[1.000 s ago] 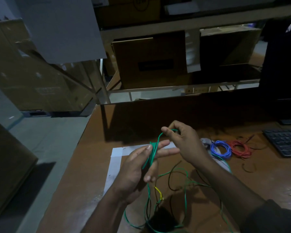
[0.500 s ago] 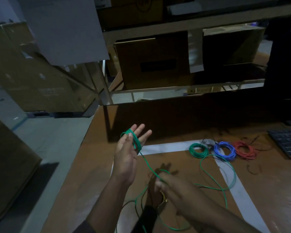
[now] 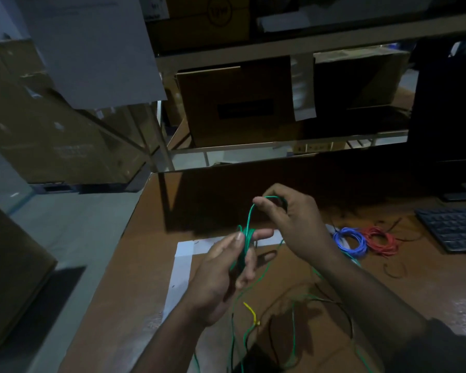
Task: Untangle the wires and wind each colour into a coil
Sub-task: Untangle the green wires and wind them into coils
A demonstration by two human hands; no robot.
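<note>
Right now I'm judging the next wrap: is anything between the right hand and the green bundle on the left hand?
Nothing visible. The right hand pinches the green wire, which runs straight down to the bundle on the left hand.

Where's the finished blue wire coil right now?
In the head view, the blue wire coil lies on the brown table at right, touching the red wire coil, left of the black keyboard.

We had one head-worn view, looking forward and down across the table (image 3: 135,265), close above its near edge; beyond the table's far edge it took in shelving (image 3: 280,49) and stacked boxes (image 3: 234,103).
</note>
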